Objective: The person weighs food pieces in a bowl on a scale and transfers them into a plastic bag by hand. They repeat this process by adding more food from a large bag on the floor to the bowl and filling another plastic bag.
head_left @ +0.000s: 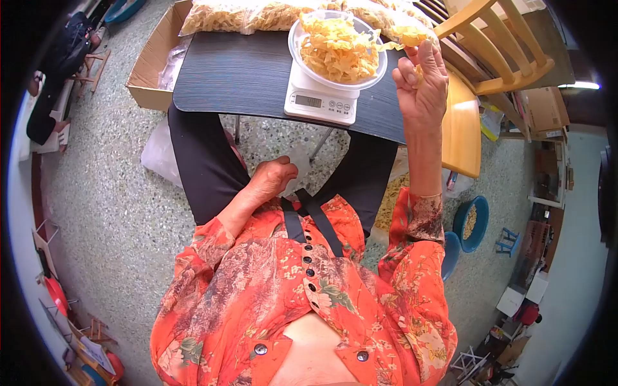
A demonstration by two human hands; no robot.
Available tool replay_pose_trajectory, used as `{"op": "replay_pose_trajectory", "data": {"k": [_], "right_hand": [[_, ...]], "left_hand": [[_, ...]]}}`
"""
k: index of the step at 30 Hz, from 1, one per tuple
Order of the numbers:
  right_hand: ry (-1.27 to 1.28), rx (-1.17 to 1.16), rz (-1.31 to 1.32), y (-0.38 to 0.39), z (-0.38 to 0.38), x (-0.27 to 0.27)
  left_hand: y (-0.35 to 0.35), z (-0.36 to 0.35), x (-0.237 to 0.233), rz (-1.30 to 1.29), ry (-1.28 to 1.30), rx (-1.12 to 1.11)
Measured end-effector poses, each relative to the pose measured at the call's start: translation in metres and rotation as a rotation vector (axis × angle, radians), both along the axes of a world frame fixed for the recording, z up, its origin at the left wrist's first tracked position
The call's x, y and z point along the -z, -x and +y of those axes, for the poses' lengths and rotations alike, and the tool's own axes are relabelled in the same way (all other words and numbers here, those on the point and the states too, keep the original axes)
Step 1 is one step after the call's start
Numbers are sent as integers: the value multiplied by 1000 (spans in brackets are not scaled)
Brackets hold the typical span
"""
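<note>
My right hand is raised beside the white bowl, fingers curled around a few yellow pasta pieces. The bowl is heaped with yellow ribbon-shaped pasta and sits on a white digital kitchen scale on a small dark table. My left hand rests low on my lap, closed on a clear plastic bag. Bags of the same pasta lie at the table's far edge.
A cardboard box stands at the left of the table. Yellow wooden chairs are at the right. A blue basin with pasta sits on the speckled floor at the right. Clutter lines the room's edges.
</note>
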State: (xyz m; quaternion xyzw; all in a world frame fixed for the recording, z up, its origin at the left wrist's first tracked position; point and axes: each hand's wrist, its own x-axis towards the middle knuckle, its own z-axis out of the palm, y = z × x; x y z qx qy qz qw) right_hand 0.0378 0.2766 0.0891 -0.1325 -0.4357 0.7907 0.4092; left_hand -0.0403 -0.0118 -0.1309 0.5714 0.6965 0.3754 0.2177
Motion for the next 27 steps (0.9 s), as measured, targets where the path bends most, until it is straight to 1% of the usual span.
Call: {"op": "replay_pose_trajectory", "data": {"k": [11,13,16,20,25,27], "right_hand": [[-5,-37,54,-7,-25,13],[7,-34,68,-7,-29,13],[22,-40,81,-9,-33,13],[-11,-48,89,-10,-33,17],[-52,-4,82,-6,-30,11],[-243,106,-32,-4,-23,3]], "left_hand": [[-2,2,-3,-83,15,13],[-3,2,-6,-154,3,9],[-3,2,-4,-171,6,30],[-3,0,0,-161,14,33],[-2,-2,2,-54,60,56],[-4,-3,2,-63,69,46]]}}
